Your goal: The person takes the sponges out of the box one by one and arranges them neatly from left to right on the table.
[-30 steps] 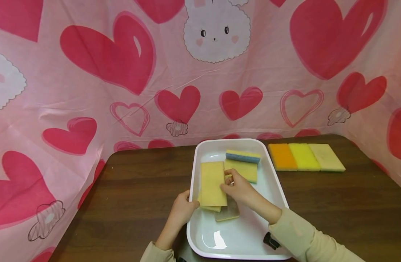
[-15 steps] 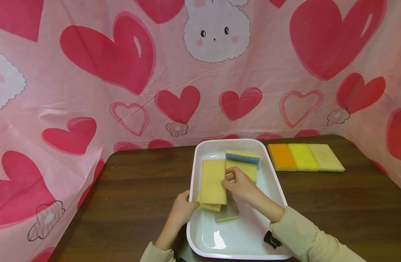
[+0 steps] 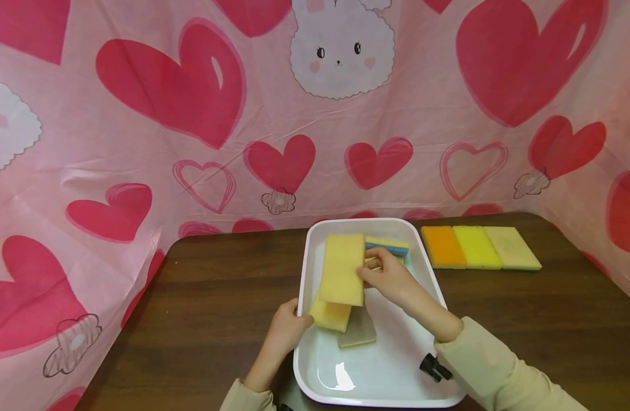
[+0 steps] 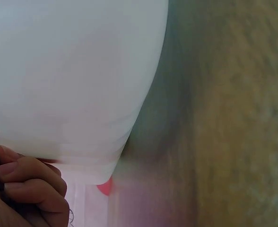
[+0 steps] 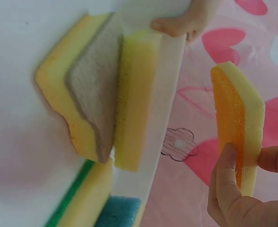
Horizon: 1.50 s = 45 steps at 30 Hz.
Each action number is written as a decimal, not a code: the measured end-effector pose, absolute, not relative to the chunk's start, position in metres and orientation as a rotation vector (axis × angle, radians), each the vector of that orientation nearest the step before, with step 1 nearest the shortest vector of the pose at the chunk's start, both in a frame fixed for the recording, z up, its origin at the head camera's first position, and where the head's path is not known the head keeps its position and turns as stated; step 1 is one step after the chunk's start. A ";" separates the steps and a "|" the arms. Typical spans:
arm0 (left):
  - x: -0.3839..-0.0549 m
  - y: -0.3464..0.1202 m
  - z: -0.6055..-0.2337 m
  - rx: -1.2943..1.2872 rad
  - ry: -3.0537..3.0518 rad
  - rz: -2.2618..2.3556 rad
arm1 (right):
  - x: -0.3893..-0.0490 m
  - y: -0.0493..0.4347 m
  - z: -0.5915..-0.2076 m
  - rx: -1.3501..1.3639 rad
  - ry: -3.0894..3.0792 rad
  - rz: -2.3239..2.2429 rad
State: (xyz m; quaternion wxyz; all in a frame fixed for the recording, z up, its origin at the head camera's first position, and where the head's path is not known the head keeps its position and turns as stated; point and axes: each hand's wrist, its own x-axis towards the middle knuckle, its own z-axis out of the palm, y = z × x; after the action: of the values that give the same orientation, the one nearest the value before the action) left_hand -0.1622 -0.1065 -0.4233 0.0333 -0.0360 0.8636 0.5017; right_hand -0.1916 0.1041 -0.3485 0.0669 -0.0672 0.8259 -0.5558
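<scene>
My right hand (image 3: 389, 277) pinches a sponge (image 3: 342, 268) by its right edge, raised over the white tray (image 3: 397, 365). Its pale yellow side faces the head camera; the right wrist view shows an orange scouring layer (image 5: 228, 113) on the other side. Thumb and curled fingers of my left hand (image 3: 285, 328) grip the tray's left rim, seen also low in the left wrist view. Beneath the raised sponge lie a yellow sponge (image 3: 331, 315) and a grey-faced one (image 3: 361, 334). Farther back in the tray are a blue-and-yellow sponge (image 3: 392, 248) and a green-backed one (image 5: 82, 203), partly hidden.
Right of the tray, an orange sponge (image 3: 445, 246), a bright yellow one (image 3: 476, 246) and a cream one (image 3: 512, 247) lie side by side on the dark wooden table (image 3: 217, 297). A pink heart-print cloth (image 3: 273, 114) hangs behind and at both sides.
My right hand has lifted the sponge and moved it toward the back and slightly right, uncovering more of the yellow and grey sponges below. The left hand stays on the tray rim.
</scene>
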 end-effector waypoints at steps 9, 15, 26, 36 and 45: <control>-0.162 -0.106 -0.423 -0.135 2.647 1.555 | -0.193 0.121 -0.332 -0.216 2.449 -1.720; -0.163 -0.106 -0.424 -0.126 2.645 1.557 | -0.194 0.136 -0.326 -0.238 2.465 -1.706; -0.164 -0.106 -0.424 -0.127 2.636 1.564 | -0.196 0.163 -0.323 -0.174 2.536 -1.650; -0.164 -0.106 -0.424 -0.119 2.646 1.561 | -0.198 0.184 -0.337 -0.120 2.561 -1.624; -0.163 -0.106 -0.423 -0.124 2.638 1.559 | -0.198 0.198 -0.338 -0.066 2.603 -1.547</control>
State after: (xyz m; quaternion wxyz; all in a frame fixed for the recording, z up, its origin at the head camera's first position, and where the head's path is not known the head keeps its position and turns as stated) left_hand -0.1633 -0.1058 -0.4230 0.0373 -0.0403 0.8596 0.5079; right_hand -0.1982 0.1984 -0.3383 0.0563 -0.0218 0.8581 -0.5100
